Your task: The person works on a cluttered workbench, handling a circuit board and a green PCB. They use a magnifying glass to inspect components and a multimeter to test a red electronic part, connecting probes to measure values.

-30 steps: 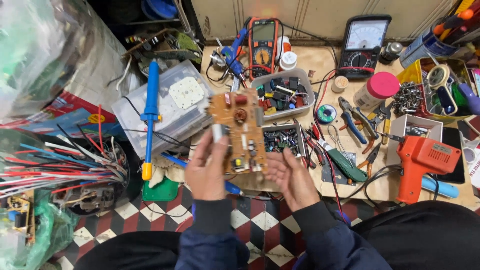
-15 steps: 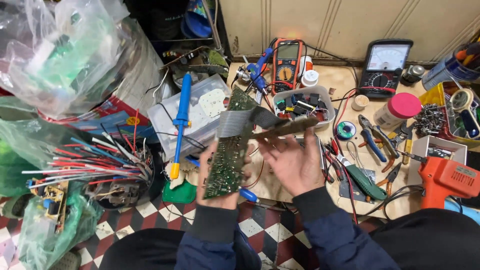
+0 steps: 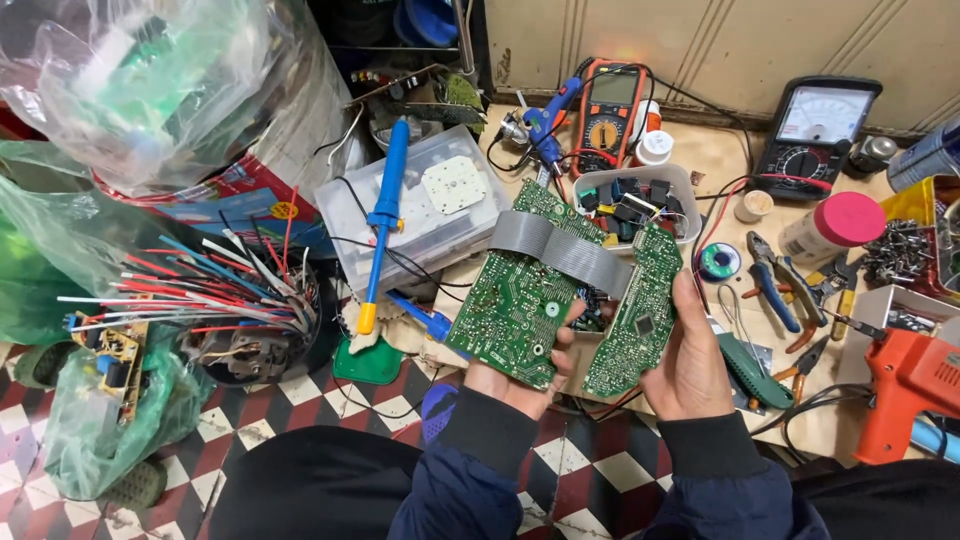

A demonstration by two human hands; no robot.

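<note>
Left hand [image 3: 520, 372] at lower centre of the frame, fingers closed under the bottom edge of the larger green circuit board [image 3: 522, 290], thumb curled over its right rim. Right hand [image 3: 688, 362] just to the right, palm open behind the narrower green circuit board [image 3: 636, 312], thumb pressed along its right edge. Both boards solder side up, tilted, apart at the bottom, joined at the top by a grey ribbon cable [image 3: 562, 248] arching between them.

Behind the boards, a clear tray of small dark parts [image 3: 634, 196] on the wooden surface [image 3: 715, 150]. Upper centre, an orange-edged multimeter [image 3: 610, 112]; upper right, a black analogue meter with a pale dial [image 3: 818, 125]. Right of the hands, a white cylindrical can with a pink lid [image 3: 832, 226] lying tilted, blue-handled pliers [image 3: 768, 282] below it, an orange gun-shaped tool [image 3: 905, 385] at the right edge.

Left of the boards, a clear plastic box [image 3: 425, 215] with a blue soldering iron [image 3: 383, 222] leaning across it. Upper left, a big crumpled clear bag [image 3: 140, 90]; beneath it a red and blue flat package [image 3: 235, 205]; mid-left, a bundle of red, white and blue wires [image 3: 195, 290].

Surface crowded edge to edge; its front edge running just under the hands. Open room only below, over the red, white and black checkered floor [image 3: 300, 400] at lower left.
</note>
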